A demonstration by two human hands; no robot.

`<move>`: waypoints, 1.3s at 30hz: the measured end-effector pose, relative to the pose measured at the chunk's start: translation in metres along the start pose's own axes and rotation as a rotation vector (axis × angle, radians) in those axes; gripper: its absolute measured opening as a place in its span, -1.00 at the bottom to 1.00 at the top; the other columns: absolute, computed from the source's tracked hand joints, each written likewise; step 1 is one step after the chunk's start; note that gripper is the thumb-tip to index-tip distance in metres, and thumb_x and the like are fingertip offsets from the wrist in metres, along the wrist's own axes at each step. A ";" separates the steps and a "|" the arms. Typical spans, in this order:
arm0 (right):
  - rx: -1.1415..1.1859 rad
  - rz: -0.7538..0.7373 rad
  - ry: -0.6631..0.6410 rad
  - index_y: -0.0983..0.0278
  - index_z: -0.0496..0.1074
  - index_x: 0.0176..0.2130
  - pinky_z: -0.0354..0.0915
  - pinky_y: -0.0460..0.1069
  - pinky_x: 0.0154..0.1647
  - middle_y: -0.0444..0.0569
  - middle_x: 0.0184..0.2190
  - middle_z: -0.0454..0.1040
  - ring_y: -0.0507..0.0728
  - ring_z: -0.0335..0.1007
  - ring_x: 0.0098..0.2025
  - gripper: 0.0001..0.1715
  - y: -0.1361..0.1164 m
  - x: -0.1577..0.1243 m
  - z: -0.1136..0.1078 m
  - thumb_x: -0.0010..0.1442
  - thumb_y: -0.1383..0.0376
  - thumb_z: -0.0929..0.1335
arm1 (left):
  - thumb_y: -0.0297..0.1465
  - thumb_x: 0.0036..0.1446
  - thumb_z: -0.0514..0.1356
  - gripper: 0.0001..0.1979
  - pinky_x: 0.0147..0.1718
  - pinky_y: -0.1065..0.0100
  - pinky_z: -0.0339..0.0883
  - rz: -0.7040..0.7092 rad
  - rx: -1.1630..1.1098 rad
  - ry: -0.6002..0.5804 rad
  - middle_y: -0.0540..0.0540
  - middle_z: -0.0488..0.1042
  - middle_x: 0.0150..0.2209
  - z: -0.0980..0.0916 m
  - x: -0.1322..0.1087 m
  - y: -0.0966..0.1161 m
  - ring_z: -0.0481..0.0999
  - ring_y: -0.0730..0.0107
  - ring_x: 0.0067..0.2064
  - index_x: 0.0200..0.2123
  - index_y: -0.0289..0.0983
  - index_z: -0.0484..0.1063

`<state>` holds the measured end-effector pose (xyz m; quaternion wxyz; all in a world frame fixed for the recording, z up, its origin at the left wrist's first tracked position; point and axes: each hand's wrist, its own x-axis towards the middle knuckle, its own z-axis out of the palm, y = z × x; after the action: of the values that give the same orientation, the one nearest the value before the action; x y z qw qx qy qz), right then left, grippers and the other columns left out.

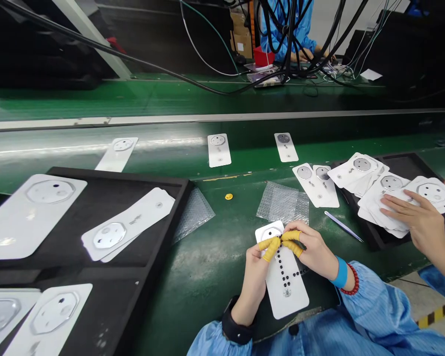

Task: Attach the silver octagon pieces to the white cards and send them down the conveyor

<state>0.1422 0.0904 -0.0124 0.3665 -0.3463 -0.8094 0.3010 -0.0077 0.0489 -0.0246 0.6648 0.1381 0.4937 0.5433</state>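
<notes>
A white rectangular panel (287, 287) with a round silver disc near its top and rows of small black dots lies on the green bench in front of me. My left hand (257, 267) and my right hand (311, 249), both wearing yellow finger cots, pinch together at the panel's upper part, fingers closed on it just below the disc. A blue wristband and a red bead bracelet sit on my right wrist. What lies between the fingertips is too small to make out.
A black tray (163, 257) at left holds several white panels. Bubble-wrap sheets (282, 202), a small yellow piece (229, 197) and a thin white tool (343, 226) lie on the bench. Another person's hand (415, 217) rests on a stack of panels at right. More panels ride the conveyor (218, 149).
</notes>
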 end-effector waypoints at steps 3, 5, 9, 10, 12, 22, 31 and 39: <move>0.005 0.002 0.005 0.25 0.43 -0.15 0.46 0.01 -0.19 0.03 -0.20 0.44 0.12 0.47 -0.17 -0.86 0.001 -0.001 0.002 0.31 0.41 0.30 | -0.22 -0.38 0.54 -0.67 -0.48 0.50 0.35 -0.003 -0.017 0.013 -0.06 0.61 -0.54 0.000 0.001 0.000 0.49 0.47 -0.52 -0.52 -0.29 0.65; 0.002 0.001 0.007 0.25 0.42 -0.15 0.45 0.02 -0.19 0.04 -0.19 0.44 0.12 0.46 -0.16 -0.86 0.000 -0.001 0.002 0.31 0.41 0.30 | -0.21 -0.39 0.54 -0.67 -0.47 0.50 0.36 0.001 -0.024 0.017 -0.06 0.61 -0.53 0.000 0.001 0.000 0.49 0.47 -0.51 -0.53 -0.30 0.65; -0.044 -0.027 -0.034 0.26 0.37 -0.16 0.44 0.06 -0.20 0.07 -0.19 0.42 0.15 0.41 -0.17 -0.86 -0.003 -0.001 0.002 0.28 0.44 0.29 | -0.25 -0.41 0.54 -0.68 -0.49 0.51 0.34 0.008 -0.031 0.017 -0.06 0.60 -0.55 0.000 0.000 0.002 0.47 0.47 -0.50 -0.55 -0.31 0.64; -0.083 -0.053 -0.059 0.27 0.35 -0.16 0.44 0.08 -0.21 0.08 -0.19 0.41 0.17 0.39 -0.18 -0.84 -0.002 -0.001 0.003 0.26 0.47 0.27 | -0.27 -0.41 0.54 -0.69 -0.50 0.51 0.32 0.009 -0.033 0.015 -0.06 0.59 -0.56 0.000 0.000 0.002 0.45 0.48 -0.52 -0.56 -0.31 0.63; -0.162 -0.117 -0.105 0.28 0.30 -0.15 0.44 0.11 -0.21 0.12 -0.18 0.38 0.19 0.35 -0.16 -0.77 0.002 -0.003 0.005 0.22 0.53 0.24 | -0.29 -0.40 0.53 -0.72 -0.52 0.51 0.30 0.010 -0.036 0.012 -0.05 0.57 -0.58 0.000 0.000 0.002 0.43 0.49 -0.54 -0.57 -0.31 0.62; -0.220 -0.126 -0.253 0.26 0.26 -0.19 0.43 0.11 -0.20 0.13 -0.13 0.35 0.21 0.33 -0.13 -0.66 0.028 -0.007 0.011 0.06 0.59 0.23 | -0.30 -0.22 0.45 -0.76 -0.47 0.39 0.35 0.049 0.117 0.053 -0.14 0.59 -0.51 -0.008 0.009 -0.001 0.50 0.33 -0.49 -0.52 -0.37 0.60; -0.129 0.095 -0.122 0.23 0.30 -0.23 0.38 0.19 -0.01 0.12 -0.05 0.33 0.21 0.35 -0.01 -0.81 0.037 -0.004 -0.025 0.20 0.51 0.26 | -0.31 -0.11 0.44 0.11 -0.36 0.31 0.50 0.336 0.311 0.248 -0.09 0.64 -0.29 -0.056 -0.023 0.049 0.63 0.16 -0.30 0.39 -0.18 -0.16; 0.050 -0.041 0.031 0.20 0.35 -0.19 0.30 0.22 0.12 0.10 0.03 0.28 0.24 0.29 0.09 -0.84 -0.060 0.025 -0.025 0.24 0.44 0.32 | -0.42 -0.09 0.41 -0.57 -0.40 0.42 0.48 0.444 0.540 0.057 -0.05 0.67 -0.36 -0.001 -0.056 0.042 0.64 0.23 -0.39 -0.07 -0.17 0.56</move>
<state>0.1300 0.0810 0.0552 0.3936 -0.3251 -0.8027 0.3082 -0.0286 0.0156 0.0334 0.4561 0.3978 0.5958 0.5280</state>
